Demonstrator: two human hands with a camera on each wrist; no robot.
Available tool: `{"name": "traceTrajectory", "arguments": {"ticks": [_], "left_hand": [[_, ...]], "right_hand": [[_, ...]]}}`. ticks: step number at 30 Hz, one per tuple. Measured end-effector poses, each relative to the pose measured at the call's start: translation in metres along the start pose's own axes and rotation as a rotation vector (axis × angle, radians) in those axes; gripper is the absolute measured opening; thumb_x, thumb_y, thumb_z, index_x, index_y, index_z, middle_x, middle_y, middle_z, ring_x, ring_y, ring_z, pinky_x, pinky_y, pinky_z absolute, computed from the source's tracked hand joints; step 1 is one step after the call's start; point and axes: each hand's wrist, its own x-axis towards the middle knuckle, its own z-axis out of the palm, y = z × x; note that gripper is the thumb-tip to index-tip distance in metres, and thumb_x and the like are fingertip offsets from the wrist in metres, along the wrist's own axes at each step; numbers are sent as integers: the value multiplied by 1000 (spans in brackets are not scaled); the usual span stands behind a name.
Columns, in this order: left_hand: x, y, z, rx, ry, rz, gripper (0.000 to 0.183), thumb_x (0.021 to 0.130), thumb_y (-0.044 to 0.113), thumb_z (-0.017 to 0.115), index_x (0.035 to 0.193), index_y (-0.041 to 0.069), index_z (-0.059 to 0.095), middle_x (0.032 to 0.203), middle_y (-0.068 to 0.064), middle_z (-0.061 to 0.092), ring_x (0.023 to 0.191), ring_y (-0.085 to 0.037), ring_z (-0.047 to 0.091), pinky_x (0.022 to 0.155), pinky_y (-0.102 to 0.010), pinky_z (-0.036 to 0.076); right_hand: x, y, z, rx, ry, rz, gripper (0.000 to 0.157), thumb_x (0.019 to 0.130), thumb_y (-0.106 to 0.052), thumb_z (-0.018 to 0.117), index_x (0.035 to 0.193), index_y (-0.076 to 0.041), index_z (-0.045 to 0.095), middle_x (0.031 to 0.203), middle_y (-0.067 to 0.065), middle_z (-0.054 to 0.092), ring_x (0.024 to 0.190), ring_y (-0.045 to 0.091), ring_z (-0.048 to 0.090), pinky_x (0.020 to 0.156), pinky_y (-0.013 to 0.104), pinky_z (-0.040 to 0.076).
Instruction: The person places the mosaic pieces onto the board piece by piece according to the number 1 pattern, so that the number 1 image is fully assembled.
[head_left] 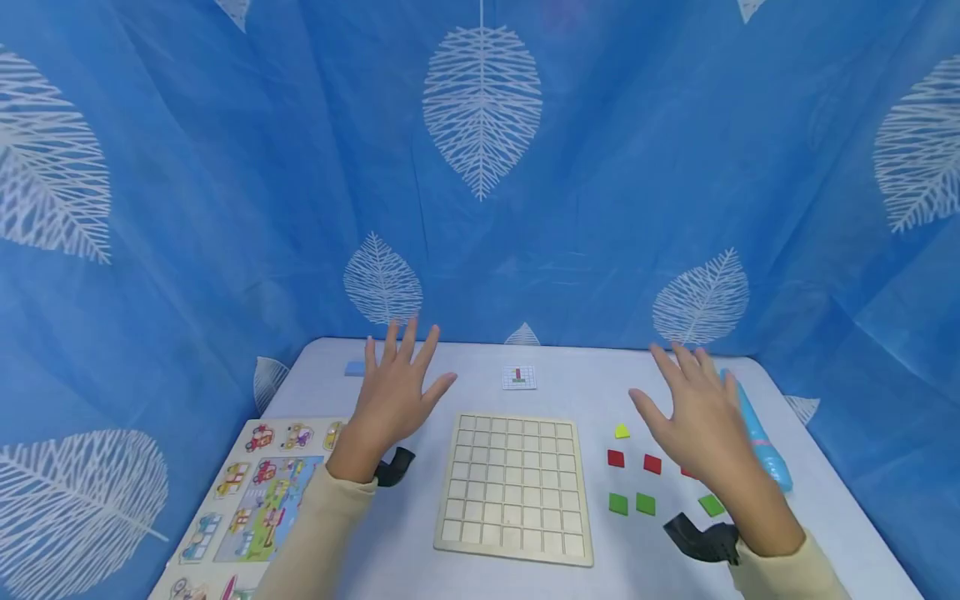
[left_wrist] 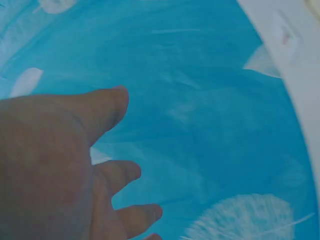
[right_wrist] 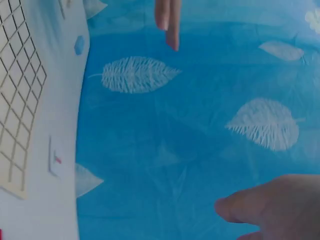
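Note:
My left hand (head_left: 396,396) is raised with fingers spread, to the left of a wooden grid board (head_left: 513,487), and holds nothing. On the other side of the board my right hand (head_left: 697,417) is also held up, fingers straight and apart, with nothing in it. Near the right hand lie a yellow triangle (head_left: 622,431), several red squares (head_left: 616,458) and several green squares (head_left: 646,503); the forearm and hand overlap part of the red row. Behind the board sits a small card (head_left: 519,377) printed with a red and green figure on a grid.
A wooden picture puzzle (head_left: 258,492) with vehicle pieces lies at the left, partly behind the left forearm. A light blue bottle-like object (head_left: 765,454) rests at the right. A flat blue piece (head_left: 355,368) is at the back left. Blue leaf-print cloth (head_left: 570,250) hangs behind the white table (head_left: 420,517).

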Motion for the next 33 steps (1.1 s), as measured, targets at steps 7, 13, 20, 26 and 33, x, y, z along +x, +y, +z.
{"name": "traceTrajectory", "arguments": {"ticks": [7,13,20,26,33], "left_hand": [[-13,-20,39,4,-123,13,65,102,47,59,154,10,47,144,-21,55,139,-41,45,112,-62,30],[-23,-34,73,-119,-218,-34,51,98,33,71,141,9,61,114,-13,71,106,-29,67,92,-50,51],[-27,-47,104,-239,-277,-95,48,92,27,78,136,14,66,85,-1,67,75,-13,55,74,-38,49],[-40,-47,127,-371,-305,-62,52,90,35,79,137,14,66,64,6,48,60,-10,43,63,-32,40],[-51,-49,137,-454,-300,-47,58,89,41,78,140,16,64,59,8,43,53,-8,37,57,-29,37]], "right_hand": [[-19,34,34,19,1,112,56,88,-21,79,135,3,61,115,31,59,105,49,56,82,63,50],[-26,71,72,62,-121,164,44,90,-17,77,127,4,67,89,18,60,76,29,55,61,41,51],[-30,96,106,72,-91,164,35,92,-19,76,122,-2,73,80,14,66,75,31,61,66,45,53],[-20,100,125,104,-69,128,35,94,-24,76,123,-5,73,52,-2,40,49,18,38,48,30,32],[-9,103,138,191,-151,156,39,95,-27,75,127,-6,72,52,-1,38,46,21,37,45,30,30]]}}
